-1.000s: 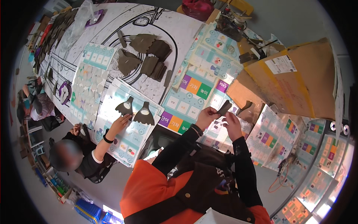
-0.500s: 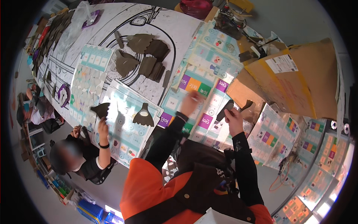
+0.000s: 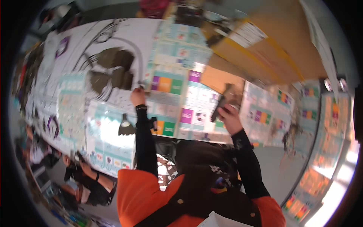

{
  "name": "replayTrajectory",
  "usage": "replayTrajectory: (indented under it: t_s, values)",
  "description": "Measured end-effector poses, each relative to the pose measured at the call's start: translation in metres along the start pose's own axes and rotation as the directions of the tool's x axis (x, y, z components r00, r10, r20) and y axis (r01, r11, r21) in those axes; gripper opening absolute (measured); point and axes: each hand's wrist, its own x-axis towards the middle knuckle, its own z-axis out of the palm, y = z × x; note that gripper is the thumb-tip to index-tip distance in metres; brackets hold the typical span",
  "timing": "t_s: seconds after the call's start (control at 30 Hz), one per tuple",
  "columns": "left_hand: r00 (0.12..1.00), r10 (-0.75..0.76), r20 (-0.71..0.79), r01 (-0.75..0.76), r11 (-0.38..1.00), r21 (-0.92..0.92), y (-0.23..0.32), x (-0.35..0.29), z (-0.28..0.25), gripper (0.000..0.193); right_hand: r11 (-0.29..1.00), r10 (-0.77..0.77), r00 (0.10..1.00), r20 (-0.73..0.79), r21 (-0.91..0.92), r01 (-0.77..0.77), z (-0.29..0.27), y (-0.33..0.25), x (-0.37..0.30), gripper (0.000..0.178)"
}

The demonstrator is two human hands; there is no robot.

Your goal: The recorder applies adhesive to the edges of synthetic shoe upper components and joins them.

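My right hand (image 3: 230, 116) grips a long dark strip-like piece (image 3: 215, 112), pinched between thumb and fingers above the printed sheets. My left hand (image 3: 138, 97) is closed at the border between the white board and the sheets. A small dark bit shows at its fingertips, too blurred to name. Just left of it lie stacked dark grey-brown cut pieces (image 3: 124, 62), some folded or flared. Nearer me, a single flared piece with a scalloped edge (image 3: 126, 126) rests on a shiny printed sheet (image 3: 102, 142).
A large cardboard box (image 3: 278, 49) with yellow tape stands at the far right, beside a brown cardboard flap (image 3: 223, 73). Another person's arm (image 3: 96, 176) is at the lower left. More dark pieces (image 3: 32, 70) are heaped along the table's left end.
The view has swung and blurred. My left hand has moved left, beside the stacked pieces. My right hand keeps hold of the dark strip. The other person's raised hand has lowered.
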Motion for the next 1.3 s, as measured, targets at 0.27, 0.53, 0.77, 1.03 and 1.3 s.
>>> replayTrajectory:
  t_s: [0.27,0.53,0.77,1.03,1.3]
  values:
    - [0.73,0.256,0.634,0.463,0.497,-0.734,0.24,-0.212,-0.028,0.027,0.975,-0.026,0.998,0.054,0.222,0.014,-0.052,0.015,-0.015,0.012]
    - [0.757,0.195,0.623,0.392,0.628,-0.672,0.316,-0.338,0.016,0.029,0.999,0.03,0.99,0.139,-0.043,-0.024,-0.154,0.033,-0.026,0.021]
    - [0.823,0.459,0.336,-0.059,0.657,-0.751,0.35,-0.455,0.091,0.021,0.994,0.093,0.873,0.478,-0.098,-0.053,-0.295,0.114,-0.031,0.034]
    - [0.829,0.56,-0.01,-0.511,0.749,-0.422,0.342,-0.513,0.175,0.022,0.669,-0.338,0.812,0.477,-0.485,0.563,-0.354,0.197,-0.009,0.033]
    - [0.88,0.469,0.069,-0.441,0.863,-0.247,0.32,-0.508,0.196,0.035,0.095,-0.444,0.623,0.644,-0.658,0.747,-0.333,0.191,0.004,0.042]
